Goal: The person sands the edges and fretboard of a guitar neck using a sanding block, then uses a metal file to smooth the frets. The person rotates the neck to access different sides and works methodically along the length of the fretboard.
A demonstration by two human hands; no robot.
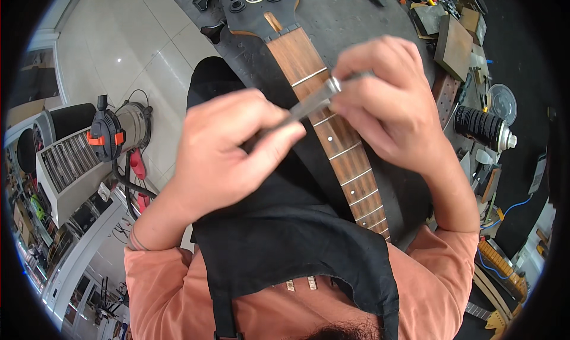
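A guitar neck with a dark wood fretboard, metal frets and white dot inlays lies slanted in front of me, its black headstock at the far end. My left hand, left of the neck, is closed with thumb and fingers around a slim grey metal tool. The tool is blurred, so its exact kind does not show. It slants across above the upper frets. My right hand, over the neck's right side, pinches the tool's shiny far end. Part of the fretboard is hidden behind the hands.
The neck lies over a dark workbench. To the right are a black spray can, a clear round lid, wooden blocks and scattered tools. A shop vacuum stands on the tiled floor at left. My black apron touches the neck's near end.
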